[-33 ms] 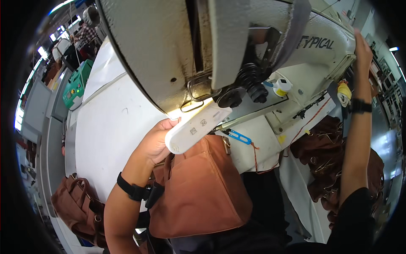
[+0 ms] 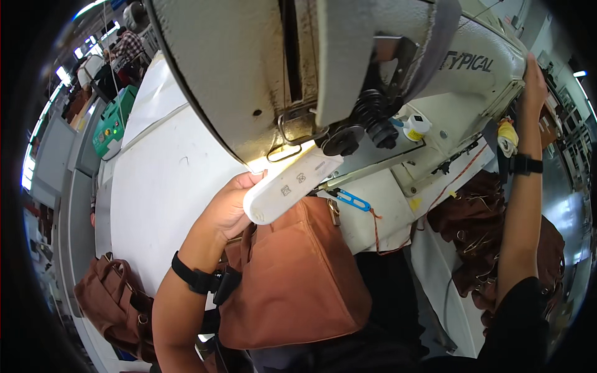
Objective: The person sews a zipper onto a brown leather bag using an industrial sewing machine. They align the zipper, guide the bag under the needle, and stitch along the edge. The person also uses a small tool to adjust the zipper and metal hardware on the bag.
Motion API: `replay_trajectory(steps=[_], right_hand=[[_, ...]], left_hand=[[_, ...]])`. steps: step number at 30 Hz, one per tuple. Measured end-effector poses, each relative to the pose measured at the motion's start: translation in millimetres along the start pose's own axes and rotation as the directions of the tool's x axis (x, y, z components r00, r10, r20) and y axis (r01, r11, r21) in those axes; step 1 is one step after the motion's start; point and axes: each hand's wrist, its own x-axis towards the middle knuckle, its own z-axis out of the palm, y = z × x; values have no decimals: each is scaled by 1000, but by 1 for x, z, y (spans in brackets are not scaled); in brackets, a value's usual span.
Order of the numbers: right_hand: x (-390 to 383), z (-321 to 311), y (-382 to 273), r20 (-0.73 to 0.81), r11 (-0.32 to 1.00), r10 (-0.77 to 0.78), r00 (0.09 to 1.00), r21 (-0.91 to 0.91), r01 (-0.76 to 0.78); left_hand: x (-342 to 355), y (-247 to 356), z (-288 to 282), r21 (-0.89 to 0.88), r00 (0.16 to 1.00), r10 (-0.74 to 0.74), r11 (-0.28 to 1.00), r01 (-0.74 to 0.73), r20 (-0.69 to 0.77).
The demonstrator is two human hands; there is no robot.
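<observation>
My left hand (image 2: 231, 204) is closed with bent fingers at the top of a brown bag (image 2: 292, 280), right beside the lit needle area of a sewing machine (image 2: 236, 68). A white rounded guard (image 2: 289, 189) on the machine covers the fingertips and the bag's upper edge. Below it, the bag hangs over the table's front edge against my lap, with a gold-coloured metal fitting at its top right. My right arm reaches far out, and my right hand (image 2: 533, 87) rests against the machine's right end. Its fingers are mostly hidden there.
Blue thread snips (image 2: 352, 199) with an orange cord lie on the machine bed. Behind them stands a small white bottle (image 2: 416, 127). More brown bags sit at lower left (image 2: 118, 304) and in a pile at right (image 2: 476, 230). A green box (image 2: 115, 124) and people are farther left.
My right hand has shifted slightly down and nearer along the machine's end. My left hand and the bag stay in place; the view has moved a little.
</observation>
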Motion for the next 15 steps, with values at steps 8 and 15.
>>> replay_trajectory(steps=[8,15], right_hand=[[-21,-6,19,-77,954,155,985,270,-129],[-28,-8,24,-143,996,81,986,34,-77]], left_hand=[[4,-10,-9,-8,999,32,999,-32,-33],[11,-14,-16,50,999,25,998,-23,-34]])
